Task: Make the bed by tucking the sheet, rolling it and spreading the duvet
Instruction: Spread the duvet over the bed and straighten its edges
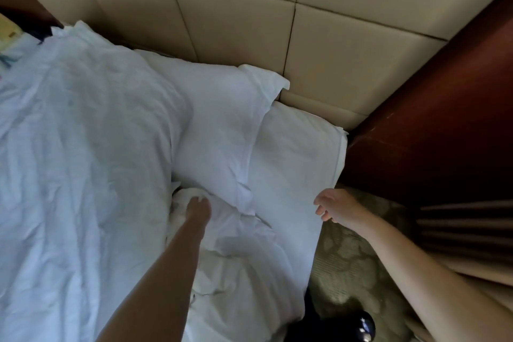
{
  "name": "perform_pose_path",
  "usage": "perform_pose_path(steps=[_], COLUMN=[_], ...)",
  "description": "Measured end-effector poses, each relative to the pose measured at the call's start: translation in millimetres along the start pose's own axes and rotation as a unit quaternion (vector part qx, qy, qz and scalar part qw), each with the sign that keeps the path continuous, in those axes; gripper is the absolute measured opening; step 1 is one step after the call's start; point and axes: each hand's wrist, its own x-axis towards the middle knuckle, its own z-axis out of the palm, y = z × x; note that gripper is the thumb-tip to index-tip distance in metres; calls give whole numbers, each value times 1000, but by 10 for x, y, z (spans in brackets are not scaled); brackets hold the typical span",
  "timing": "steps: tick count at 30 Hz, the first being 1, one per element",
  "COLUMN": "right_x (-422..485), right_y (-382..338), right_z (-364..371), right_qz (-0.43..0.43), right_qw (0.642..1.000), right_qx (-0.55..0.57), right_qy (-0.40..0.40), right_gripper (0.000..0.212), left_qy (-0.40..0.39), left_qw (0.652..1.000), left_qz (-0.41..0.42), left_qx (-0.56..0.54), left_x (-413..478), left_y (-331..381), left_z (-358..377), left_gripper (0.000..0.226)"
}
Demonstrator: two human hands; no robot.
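Observation:
A white duvet [77, 147] lies rumpled over the left part of the bed. A white pillow [219, 125] leans against the padded headboard, and the white sheet [294, 164] covers the mattress to its right. My left hand [198, 207] reaches into a bunched fold of white fabric [222, 247] just below the pillow, its fingers buried in the cloth. My right hand [331, 207] hovers at the mattress's right edge with loosely bent fingers, holding nothing.
The beige quilted headboard [236, 22] runs along the back. A dark wooden panel [433, 119] stands close on the right. Patterned carpet [352, 272] shows in the narrow gap beside the bed. A dark shiny object [363, 325] sits on the floor.

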Motion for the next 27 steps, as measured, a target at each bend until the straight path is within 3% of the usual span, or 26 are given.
perform_pose_path(steps=[3,5,9,12,15,17,19,21,24,27], right_x=[-23,-36,-81,-30,39,67,98,144,220,291], right_y=[53,67,-9,-100,-205,-219,-197,-178,-154,-101], right_z=[66,129,241,298,230,135,66,24,-46,-282], right_qz=[10,13,34,39,35,39,-4,-58,-87,-55], right_qw=[1000,999,993,969,973,980,984,988,991,988], right_qx=[-17,-22,70,196,158,84,25,-18,31,119], right_qy=[-21,-33,-89,-147,-164,-175,-178,-144,-99,-84], right_gripper=[20,21,24,43,48,40,22,19,19,20], left_qy=[-15,-38,-136,-227,-280,-297,-309,-306,-272,-236], left_qw=[998,989,963,931,902,888,879,880,880,871], left_qz=[45,63,147,167,154,142,129,111,112,107], left_qx=[-31,-130,-182,-231,-292,-321,-338,-347,-374,-417], left_x=[-127,-308,-833,-1178,-1346,-1372,-1403,-1466,-1510,-1577], left_y=[129,145,152,213,203,159,105,114,244,415], left_z=[148,280,482,667,778,828,890,956,1037,1078], left_gripper=[30,18,12,16,26,28,35,38,28,29])
